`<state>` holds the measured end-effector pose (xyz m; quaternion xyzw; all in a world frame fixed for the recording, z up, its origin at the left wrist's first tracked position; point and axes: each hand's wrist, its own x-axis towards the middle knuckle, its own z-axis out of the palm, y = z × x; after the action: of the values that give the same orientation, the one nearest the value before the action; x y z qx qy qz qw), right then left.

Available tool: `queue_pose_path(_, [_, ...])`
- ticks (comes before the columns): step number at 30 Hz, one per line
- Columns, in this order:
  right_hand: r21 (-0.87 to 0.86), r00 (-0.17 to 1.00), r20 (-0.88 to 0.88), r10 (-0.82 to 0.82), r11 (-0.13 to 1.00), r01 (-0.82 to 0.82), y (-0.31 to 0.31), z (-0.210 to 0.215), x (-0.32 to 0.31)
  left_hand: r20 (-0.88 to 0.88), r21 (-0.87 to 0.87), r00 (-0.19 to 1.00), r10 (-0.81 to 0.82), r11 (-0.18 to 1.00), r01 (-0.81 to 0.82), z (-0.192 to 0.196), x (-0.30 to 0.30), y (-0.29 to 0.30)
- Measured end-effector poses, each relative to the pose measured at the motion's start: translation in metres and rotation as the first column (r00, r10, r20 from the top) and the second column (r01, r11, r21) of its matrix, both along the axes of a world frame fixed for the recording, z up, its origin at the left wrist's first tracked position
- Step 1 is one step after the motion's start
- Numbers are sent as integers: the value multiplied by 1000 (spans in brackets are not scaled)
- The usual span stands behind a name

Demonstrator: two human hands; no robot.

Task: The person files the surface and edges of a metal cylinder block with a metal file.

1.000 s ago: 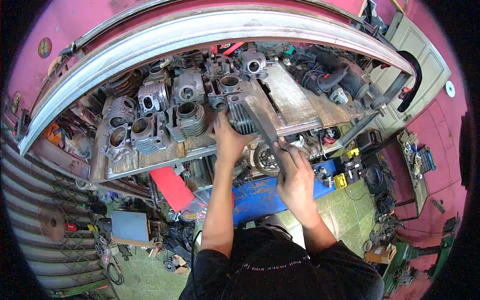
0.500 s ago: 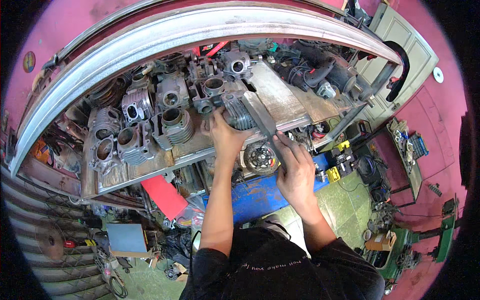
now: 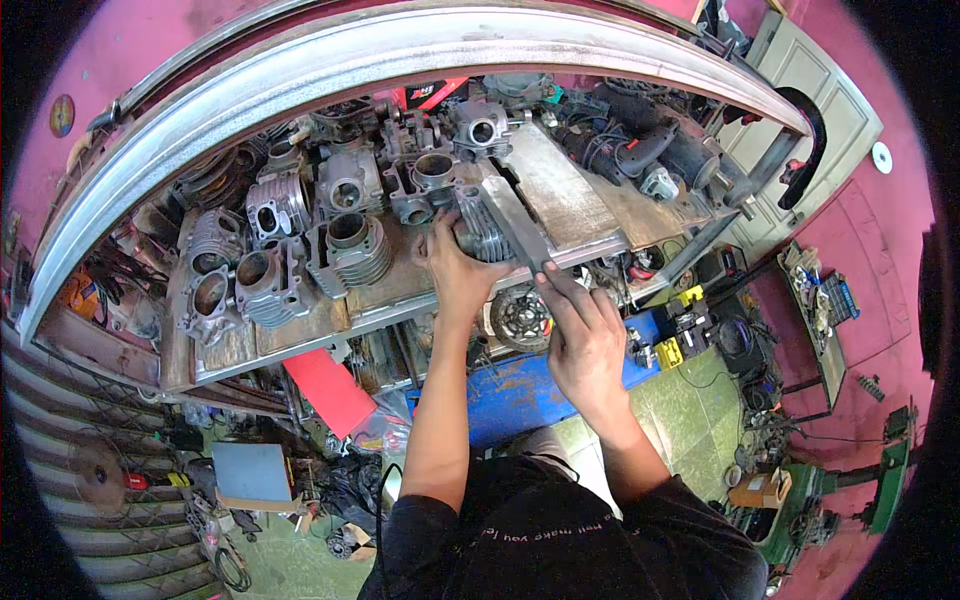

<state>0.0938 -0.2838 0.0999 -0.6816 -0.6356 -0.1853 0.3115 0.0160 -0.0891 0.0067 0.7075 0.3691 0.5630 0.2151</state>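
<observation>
My left hand (image 3: 458, 272) is wrapped around a finned engine cylinder block (image 3: 483, 230) near the front edge of the workbench. A long, flat grey metal file (image 3: 518, 222) lies along the right side of that block, slanting away from me. My right hand (image 3: 588, 345) is closed around the file's near end, with the index finger stretched along it. The handle is hidden under the palm. Just beyond the block stands another cylinder block (image 3: 433, 172) with a round bore.
Several engine cylinders (image 3: 265, 285) crowd the bench's left side. Across the front runs a metal edge (image 3: 400, 318). A pale board (image 3: 560, 190) and a power tool (image 3: 645, 150) lie to the right. Below are a blue bench (image 3: 500, 400) and a red sheet (image 3: 330, 390).
My right hand has shifted slightly left, and the file's near part is now more covered by it. My left hand keeps its hold on the cylinder block.
</observation>
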Motion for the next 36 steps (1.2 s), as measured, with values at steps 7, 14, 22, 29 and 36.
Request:
queue_pose_path(7, [-70,999,46,-11,997,14,31,6,1,-58,10,998,22,1000,-22,-1,6,9])
queue_pose_path(14, [7,996,87,14,1000,-14,60,5,11,50,-143,998,-42,989,49,-3,21,14])
queue_pose_path(22, [-99,989,148,-17,995,31,11,-12,-20,-170,-211,984,52,974,-88,-1,13,0])
queue_pose_path(29, [1,995,83,61,998,-61,82,-7,12,38,-115,996,-80,990,84,-10,17,12])
queue_pose_path(36, [-47,985,144,99,995,-93,51,-6,-12,-138,-154,985,100,981,-121,-14,10,12])
